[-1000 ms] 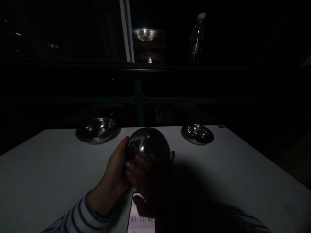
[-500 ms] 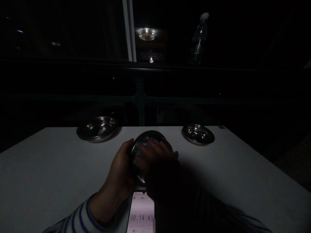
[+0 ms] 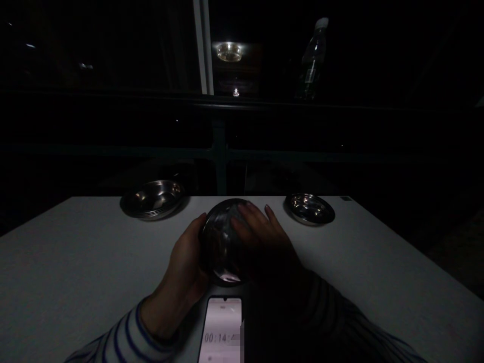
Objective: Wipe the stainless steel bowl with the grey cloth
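Note:
A round stainless steel bowl [image 3: 221,242] is held tilted above the table's middle. My left hand [image 3: 187,259] grips it at the left rim, thumb up along the edge. My right hand [image 3: 264,237] lies over the bowl's right part, fingers stretched out and pressing a greyish cloth [image 3: 236,216] to the metal. Most of the cloth is hidden under the fingers, and the dark makes its outline hard to see. Below the bowl lies a phone [image 3: 222,322] with a lit timer, partly covered by the right forearm's shadow.
On the white table [image 3: 94,262], stacked steel bowls [image 3: 153,201] stand at the back left. A smaller steel dish [image 3: 309,209] stands at the back right. Beyond the table's far edge are a dark window ledge and a plastic bottle [image 3: 313,60].
My right hand has moved right and slightly up across the bowl, uncovering more of its middle and lower part. My left hand keeps its hold; the bowl has shifted slightly up and left.

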{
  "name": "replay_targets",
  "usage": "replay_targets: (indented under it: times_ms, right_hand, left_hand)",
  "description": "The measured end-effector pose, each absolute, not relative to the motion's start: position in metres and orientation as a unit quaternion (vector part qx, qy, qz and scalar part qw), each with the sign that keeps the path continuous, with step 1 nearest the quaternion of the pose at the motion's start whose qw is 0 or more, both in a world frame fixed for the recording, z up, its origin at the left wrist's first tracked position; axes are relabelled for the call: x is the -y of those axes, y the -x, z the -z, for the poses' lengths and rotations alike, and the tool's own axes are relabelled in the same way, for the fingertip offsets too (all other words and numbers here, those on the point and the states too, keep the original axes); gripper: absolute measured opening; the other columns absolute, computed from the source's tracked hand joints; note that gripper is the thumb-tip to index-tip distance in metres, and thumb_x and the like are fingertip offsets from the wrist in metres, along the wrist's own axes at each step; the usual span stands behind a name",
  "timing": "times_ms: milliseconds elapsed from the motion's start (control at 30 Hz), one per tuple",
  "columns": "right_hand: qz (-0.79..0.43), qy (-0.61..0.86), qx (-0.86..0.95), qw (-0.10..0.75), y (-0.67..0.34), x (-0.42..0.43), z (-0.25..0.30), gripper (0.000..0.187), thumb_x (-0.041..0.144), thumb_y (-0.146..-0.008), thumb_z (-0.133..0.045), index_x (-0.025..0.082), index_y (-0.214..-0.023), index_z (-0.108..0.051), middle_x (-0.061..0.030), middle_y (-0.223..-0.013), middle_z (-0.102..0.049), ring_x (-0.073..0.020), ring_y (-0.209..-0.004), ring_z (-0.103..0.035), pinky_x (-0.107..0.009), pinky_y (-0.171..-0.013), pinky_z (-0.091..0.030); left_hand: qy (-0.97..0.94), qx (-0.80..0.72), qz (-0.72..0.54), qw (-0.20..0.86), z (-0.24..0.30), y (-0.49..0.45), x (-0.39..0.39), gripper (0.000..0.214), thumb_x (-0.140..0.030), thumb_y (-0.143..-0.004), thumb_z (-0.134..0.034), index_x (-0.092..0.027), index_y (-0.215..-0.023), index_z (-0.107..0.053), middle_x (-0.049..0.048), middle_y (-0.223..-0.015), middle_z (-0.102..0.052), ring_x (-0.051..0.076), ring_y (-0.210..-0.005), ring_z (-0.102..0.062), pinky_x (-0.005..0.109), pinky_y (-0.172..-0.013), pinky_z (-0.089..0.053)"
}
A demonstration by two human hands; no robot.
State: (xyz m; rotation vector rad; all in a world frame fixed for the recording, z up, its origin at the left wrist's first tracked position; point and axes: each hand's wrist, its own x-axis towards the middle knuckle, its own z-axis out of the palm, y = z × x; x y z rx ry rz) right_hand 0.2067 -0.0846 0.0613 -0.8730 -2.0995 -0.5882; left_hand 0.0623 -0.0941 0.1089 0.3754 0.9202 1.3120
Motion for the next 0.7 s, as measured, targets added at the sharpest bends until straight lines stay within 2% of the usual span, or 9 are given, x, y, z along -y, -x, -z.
replay_targets:
  times_ms: [133, 233, 367, 433, 567, 700]
  right_hand:
    - [0.204, 0.383, 0.803, 0.409, -0.215, 0.079, -0.064, 0.043, 0.023, -0.09, -0.032, 0.007, -0.129, -0.04, -0.018, -0.139, -0.037, -0.024, -0.134, -0.025, -0.045, -0.105, -0.031]
    - [0.25, 0.342, 0.805, 0.415, -0.204, 0.09, -0.059, 0.043, 0.029, -0.087, -0.039, 0.011, -0.126, -0.044, -0.014, -0.136, -0.042, -0.0264, -0.134, -0.023, -0.049, -0.106, -0.028]
    - [0.286, 0.273, 0.833, 0.387, -0.199, 0.097, -0.055, 0.039, 0.028, -0.086, -0.04, 0.017, -0.122, -0.049, -0.007, -0.131, -0.049, -0.0212, -0.132, -0.029, -0.045, -0.109, -0.025]
    - [0.291, 0.281, 0.828, 0.388, -0.206, 0.09, -0.056, 0.036, 0.023, -0.084, -0.043, 0.018, -0.119, -0.05, -0.0078, -0.129, -0.052, -0.0203, -0.131, -0.03, -0.045, -0.109, -0.024]
    - [0.257, 0.343, 0.809, 0.402, -0.21, 0.084, -0.059, 0.042, 0.026, -0.085, -0.042, 0.009, -0.123, -0.046, -0.0156, -0.134, -0.045, -0.0257, -0.134, -0.025, -0.049, -0.106, -0.028]
    - [0.24, 0.316, 0.834, 0.383, -0.187, 0.103, -0.056, 0.048, 0.031, -0.086, -0.039, 0.01, -0.129, -0.043, -0.009, -0.14, -0.039, -0.0252, -0.134, -0.023, -0.048, -0.108, -0.025]
  left_hand:
    - [-0.199, -0.399, -0.596, 0.667, -0.113, -0.061, 0.09, 0.021, -0.019, -0.081, -0.047, -0.012, -0.069, -0.062, 0.0026, -0.055, -0.064, 0.013, -0.046, -0.058, 0.021, -0.042, -0.046]
    - [-0.21, -0.396, -0.619, 0.645, -0.116, -0.056, 0.088, 0.02, -0.016, -0.08, -0.046, -0.012, -0.07, -0.062, 0.0015, -0.056, -0.064, 0.013, -0.047, -0.059, 0.021, -0.042, -0.046]
    - [-0.203, -0.407, -0.641, 0.618, -0.119, -0.048, 0.085, 0.021, -0.016, -0.08, -0.045, -0.012, -0.066, -0.061, 0.0008, -0.053, -0.062, 0.012, -0.043, -0.056, 0.02, -0.039, -0.043]
    - [-0.213, -0.391, -0.653, 0.613, -0.119, -0.047, 0.084, 0.017, -0.015, -0.079, -0.047, -0.012, -0.071, -0.062, 0.0004, -0.057, -0.063, 0.011, -0.047, -0.058, 0.02, -0.043, -0.045]
    - [-0.191, -0.391, -0.647, 0.626, -0.116, -0.057, 0.087, 0.016, -0.016, -0.081, -0.047, -0.013, -0.076, -0.063, 0.0021, -0.062, -0.066, 0.012, -0.051, -0.06, 0.02, -0.047, -0.048]
    - [-0.116, -0.418, -0.568, 0.699, -0.11, -0.07, 0.096, 0.023, -0.026, -0.084, -0.046, -0.011, -0.075, -0.061, 0.0011, -0.049, -0.059, 0.011, -0.04, -0.053, 0.02, -0.039, -0.045]
